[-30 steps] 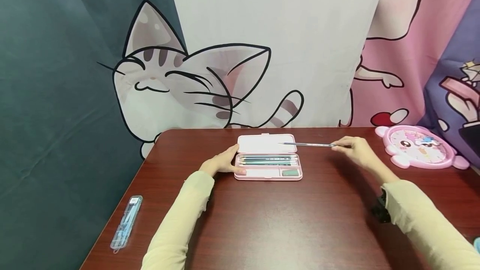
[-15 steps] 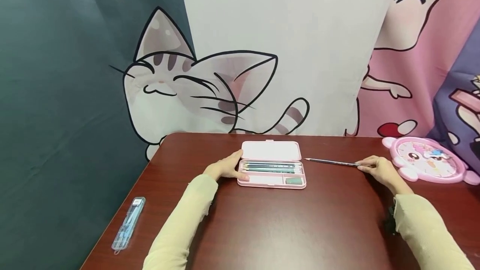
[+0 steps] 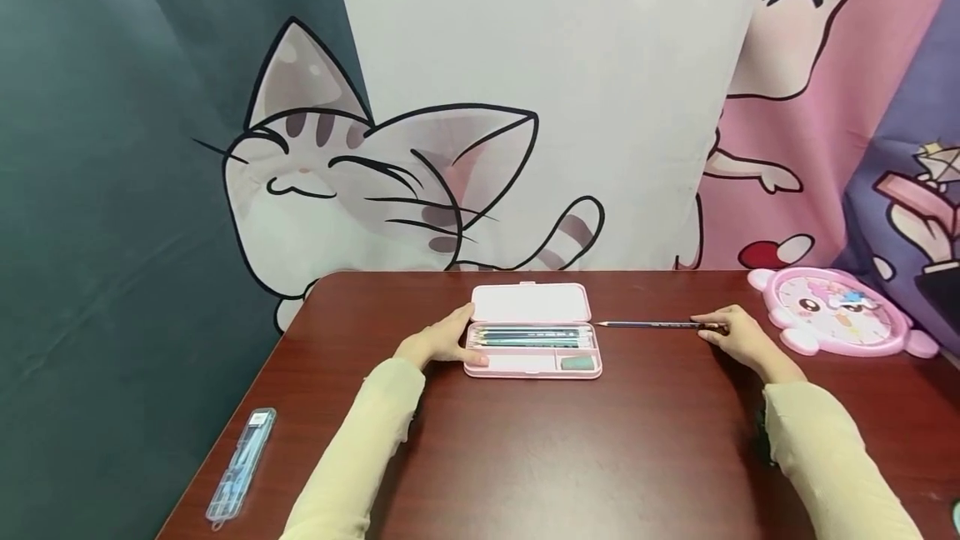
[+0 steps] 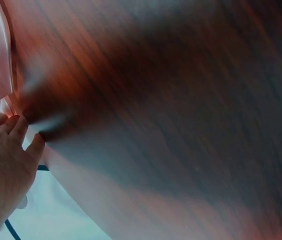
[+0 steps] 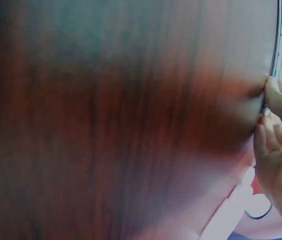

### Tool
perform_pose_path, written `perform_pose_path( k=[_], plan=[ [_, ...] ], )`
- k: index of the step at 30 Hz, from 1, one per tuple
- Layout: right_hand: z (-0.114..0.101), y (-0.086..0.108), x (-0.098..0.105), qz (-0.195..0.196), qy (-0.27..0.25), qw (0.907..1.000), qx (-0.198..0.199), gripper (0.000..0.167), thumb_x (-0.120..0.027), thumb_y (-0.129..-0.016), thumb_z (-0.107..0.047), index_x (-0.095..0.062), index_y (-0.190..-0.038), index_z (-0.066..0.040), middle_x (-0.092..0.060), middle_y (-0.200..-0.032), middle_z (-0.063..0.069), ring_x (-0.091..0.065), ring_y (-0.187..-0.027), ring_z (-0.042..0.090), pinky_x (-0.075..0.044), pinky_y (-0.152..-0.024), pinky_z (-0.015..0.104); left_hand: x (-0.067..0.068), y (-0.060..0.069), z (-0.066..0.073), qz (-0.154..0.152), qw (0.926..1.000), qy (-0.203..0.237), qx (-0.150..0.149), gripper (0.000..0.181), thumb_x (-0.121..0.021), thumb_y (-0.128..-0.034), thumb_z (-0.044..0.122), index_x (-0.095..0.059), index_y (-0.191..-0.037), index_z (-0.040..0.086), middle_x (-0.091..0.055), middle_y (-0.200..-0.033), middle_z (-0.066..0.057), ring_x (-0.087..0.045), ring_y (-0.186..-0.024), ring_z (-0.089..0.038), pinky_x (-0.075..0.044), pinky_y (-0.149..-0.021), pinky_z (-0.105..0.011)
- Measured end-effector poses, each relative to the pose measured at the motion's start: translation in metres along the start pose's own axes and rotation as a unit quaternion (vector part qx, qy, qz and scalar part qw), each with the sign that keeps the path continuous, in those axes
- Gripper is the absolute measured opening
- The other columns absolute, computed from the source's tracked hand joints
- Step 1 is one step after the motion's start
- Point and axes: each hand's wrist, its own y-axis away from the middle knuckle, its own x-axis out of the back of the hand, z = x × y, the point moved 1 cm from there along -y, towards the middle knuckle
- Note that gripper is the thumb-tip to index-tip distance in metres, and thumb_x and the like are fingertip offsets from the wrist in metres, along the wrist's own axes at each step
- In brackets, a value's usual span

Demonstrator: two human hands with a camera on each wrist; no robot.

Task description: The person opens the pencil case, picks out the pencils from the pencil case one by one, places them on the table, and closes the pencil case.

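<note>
A pink pencil case [image 3: 522, 372] lies unfolded on the table, its lid [image 3: 529, 303] laid back. Several pencils [image 3: 532, 338] fill its rear compartment, and a green-grey eraser [image 3: 577, 363] sits in the front right one. My left hand [image 3: 441, 341] holds the case's left end, thumb over the front corner and forefinger at the lid's edge. To the right of the case, my right hand [image 3: 738, 336] pinches a dark pencil [image 3: 648, 324] near its right end. That pencil lies level, its point close to the case. The right wrist view shows thumb and fingertips on the pencil [image 5: 276, 50].
A clear blue-tinted plastic case [image 3: 242, 467] lies near the left table edge. At the back right is a pink animal-shaped clock [image 3: 836, 312], close to my right hand. A cartoon-print cloth [image 3: 637, 90] hangs behind the brown table [image 3: 585, 457].
My right hand has moved the pencil rightward, away from over the lid, and lowered it toward the table beside the case. My left hand stays on the case. The head view shifts slightly.
</note>
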Motion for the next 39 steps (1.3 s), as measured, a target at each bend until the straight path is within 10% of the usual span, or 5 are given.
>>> perform_pose_path(
  k=[8,22,39],
  plan=[
    [-0.028,-0.014,-0.008,0.03,-0.005,0.9989,-0.037,0.037,-0.07,-0.071,0.004,-0.056,-0.103,0.015,-0.047,-0.099,0.039,-0.041,-0.095,0.051,-0.033,-0.082,0.06,0.003,0.002,-0.003,0.008,0.9999,0.007,0.011,0.107,-0.071,-0.0723,0.049,-0.008,-0.147,0.006,-0.013,-0.154,-0.01,-0.017,-0.141,-0.024,-0.023,-0.111,-0.047],
    [-0.133,-0.053,-0.063,-0.071,-0.115,0.9871,0.086,0.02,-0.068,-0.078,0.0,-0.066,-0.098,0.004,-0.064,-0.092,0.015,-0.062,-0.086,0.028,-0.049,-0.078,0.043,0.004,0.002,-0.003,0.002,0.9999,-0.004,0.013,0.107,-0.071,-0.0732,0.049,-0.007,-0.147,0.007,-0.011,-0.154,-0.009,-0.016,-0.141,-0.023,-0.023,-0.11,-0.05],
    [-0.158,-0.062,-0.079,-0.16,-0.01,0.9794,0.122,0.016,-0.067,-0.082,-0.013,-0.066,-0.092,-0.001,-0.062,-0.086,0.007,-0.062,-0.082,0.02,-0.051,-0.073,0.035,-0.002,0.002,0.0,-0.006,0.9999,-0.003,0.01,0.106,-0.07,-0.074,0.049,-0.006,-0.148,0.008,-0.012,-0.154,-0.009,-0.016,-0.141,-0.021,-0.022,-0.112,-0.046]
  ],
)
